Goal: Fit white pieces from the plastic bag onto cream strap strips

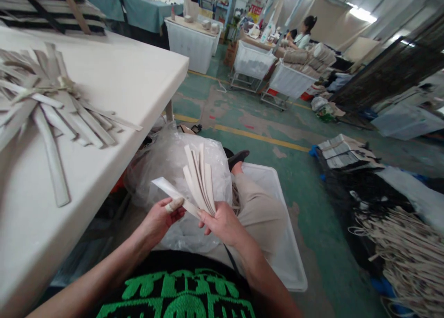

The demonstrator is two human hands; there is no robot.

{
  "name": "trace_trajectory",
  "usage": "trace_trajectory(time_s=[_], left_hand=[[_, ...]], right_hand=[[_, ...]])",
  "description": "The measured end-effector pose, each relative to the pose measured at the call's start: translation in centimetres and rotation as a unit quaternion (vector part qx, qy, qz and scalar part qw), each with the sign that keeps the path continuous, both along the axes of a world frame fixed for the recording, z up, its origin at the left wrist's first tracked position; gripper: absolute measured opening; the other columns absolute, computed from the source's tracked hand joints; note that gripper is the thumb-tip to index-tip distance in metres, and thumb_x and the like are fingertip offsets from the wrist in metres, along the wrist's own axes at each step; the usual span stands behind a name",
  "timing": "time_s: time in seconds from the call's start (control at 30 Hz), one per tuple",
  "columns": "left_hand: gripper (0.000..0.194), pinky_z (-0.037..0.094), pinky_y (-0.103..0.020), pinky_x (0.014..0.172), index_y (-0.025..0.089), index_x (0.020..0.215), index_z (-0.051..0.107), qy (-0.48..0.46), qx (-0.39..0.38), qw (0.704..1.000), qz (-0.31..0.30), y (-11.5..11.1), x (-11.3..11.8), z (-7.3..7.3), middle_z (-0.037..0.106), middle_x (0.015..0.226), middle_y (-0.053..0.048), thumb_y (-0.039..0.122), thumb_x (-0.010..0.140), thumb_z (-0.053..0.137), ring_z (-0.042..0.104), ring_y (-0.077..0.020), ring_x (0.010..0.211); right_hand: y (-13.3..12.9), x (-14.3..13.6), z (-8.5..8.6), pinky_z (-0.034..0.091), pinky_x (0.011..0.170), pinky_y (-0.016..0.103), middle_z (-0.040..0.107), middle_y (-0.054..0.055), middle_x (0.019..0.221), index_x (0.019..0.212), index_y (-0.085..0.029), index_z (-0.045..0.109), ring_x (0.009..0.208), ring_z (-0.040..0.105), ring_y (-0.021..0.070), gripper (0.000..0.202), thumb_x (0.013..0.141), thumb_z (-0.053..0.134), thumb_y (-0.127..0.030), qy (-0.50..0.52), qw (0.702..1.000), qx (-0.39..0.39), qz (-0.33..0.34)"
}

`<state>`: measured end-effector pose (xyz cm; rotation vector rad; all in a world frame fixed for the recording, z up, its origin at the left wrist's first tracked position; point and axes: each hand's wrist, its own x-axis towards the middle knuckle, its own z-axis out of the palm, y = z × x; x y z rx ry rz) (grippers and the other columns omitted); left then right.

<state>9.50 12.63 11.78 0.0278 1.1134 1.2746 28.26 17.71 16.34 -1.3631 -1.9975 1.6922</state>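
Observation:
My right hand (219, 221) is closed round the lower ends of a fanned bundle of cream fabric strips (198, 177) above my lap. A single pale strip (169, 188) slants from the upper left down to the bundle's base, and my left hand (167, 214) pinches it midway; one of its fingers has a light wrapping. Under both hands lies a clear plastic bag (204, 237). On the white table (138, 72) to the left rests a loose pile of similar strips (74, 109).
A white plastic tub (294, 253) stands by my right leg. Tied bundles (343, 151) and heaped strips (412, 258) lie on the floor at right. Wheeled white bins (253, 59) stand farther back, with a person (303, 38) behind them.

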Motion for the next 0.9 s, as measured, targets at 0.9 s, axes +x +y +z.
trace_trajectory(time_s=[0.9], left_hand=[[0.025, 0.052, -0.023, 0.066, 0.011, 0.076, 0.079, 0.023, 0.075, 0.997, -0.015, 0.0, -0.1, 0.6, 0.076, 0.08, -0.012, 0.025, 0.059, 0.09, 0.066, -0.0176, 0.071]], right_hand=[[0.3, -1.3, -0.2, 0.049, 0.052, 0.024, 0.072, 0.006, 0.069, 0.083, -0.015, 0.068, 0.052, 0.066, 0.0161, 0.032, 0.091, 0.054, -0.042, -0.018, 0.998, 0.051, -0.008]])
